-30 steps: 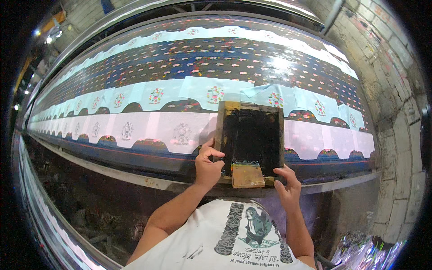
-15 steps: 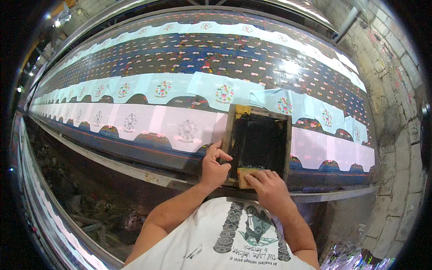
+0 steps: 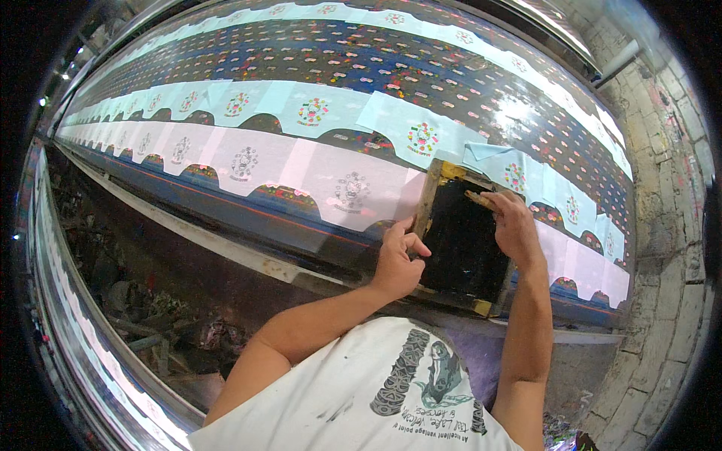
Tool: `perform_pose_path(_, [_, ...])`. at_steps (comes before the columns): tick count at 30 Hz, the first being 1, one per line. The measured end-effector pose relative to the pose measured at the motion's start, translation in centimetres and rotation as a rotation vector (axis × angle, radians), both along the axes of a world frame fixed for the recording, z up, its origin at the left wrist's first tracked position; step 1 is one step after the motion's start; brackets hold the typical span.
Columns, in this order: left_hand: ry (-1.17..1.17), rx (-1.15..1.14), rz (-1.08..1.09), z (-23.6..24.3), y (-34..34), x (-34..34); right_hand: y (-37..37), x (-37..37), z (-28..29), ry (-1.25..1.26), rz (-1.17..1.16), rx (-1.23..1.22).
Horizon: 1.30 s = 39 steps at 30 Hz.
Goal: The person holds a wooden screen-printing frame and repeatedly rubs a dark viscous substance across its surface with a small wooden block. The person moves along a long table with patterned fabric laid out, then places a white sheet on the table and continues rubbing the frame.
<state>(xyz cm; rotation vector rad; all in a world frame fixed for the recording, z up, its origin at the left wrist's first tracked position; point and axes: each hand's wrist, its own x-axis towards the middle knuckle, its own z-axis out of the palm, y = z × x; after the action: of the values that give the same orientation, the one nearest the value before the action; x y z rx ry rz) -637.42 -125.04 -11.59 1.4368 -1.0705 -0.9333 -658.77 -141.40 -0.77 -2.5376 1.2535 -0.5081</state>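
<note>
Pinching the squeegee (image 3: 478,198), the right hand (image 3: 517,228) has reached the far end of the screen frame (image 3: 428,198), likely spreading ink, while the left hand (image 3: 399,261) grips its left edge.

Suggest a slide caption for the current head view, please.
Left hand at a framed printing screen, right hand holding a squeegee near its far end, beside printed pink fabric panels.

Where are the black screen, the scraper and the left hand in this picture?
Black screen (image 3: 464,244), head view: the middle of its dark surface.
Scraper (image 3: 477,198), head view: its uncovered end.
Left hand (image 3: 398,264), head view: the back of the hand.
</note>
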Motion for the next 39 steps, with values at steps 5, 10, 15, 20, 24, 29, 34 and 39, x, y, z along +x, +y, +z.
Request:
perform_pose_path(5, [-0.055, -0.016, -0.017, 0.4, 0.4, 0.2, 4.7, 0.7, 0.2, 0.067, 0.068, 0.009])
perform_pose_path(10, [-0.062, -0.002, -0.036, 0.2, 0.5, 0.2, 11.3, 1.0, 0.3, 0.105, 0.086, -0.038])
perform_pose_path(15, [-0.081, -0.013, -0.031, 0.8, 0.1, 0.5, 15.9, 0.2, 0.2, 0.097, 0.115, 0.009])
perform_pose_path(20, [-0.102, -0.017, -0.014, 1.2, 0.0, 0.5, 18.0, -1.0, 0.5, 0.032, 0.077, 0.199])
perform_pose_path(24, [-0.167, -0.046, -0.021, 0.0, -0.1, 0.6, 19.4, -3.7, -0.3, -0.157, -0.210, -0.001])
perform_pose_path(29, [-0.062, -0.092, 0.028, 2.1, -0.2, -1.5, 19.7, -9.8, -3.2, -0.555, -0.455, 0.271])
perform_pose_path(34, [0.008, -0.197, 0.003, 3.2, -1.7, -8.3, 19.3, -16.1, -3.1, -0.613, -0.440, 0.182])
perform_pose_path(39, [0.006, -0.232, 0.017, 0.9, -2.8, -16.1, 18.3, -23.7, -3.4, -0.593, -0.457, 0.154])
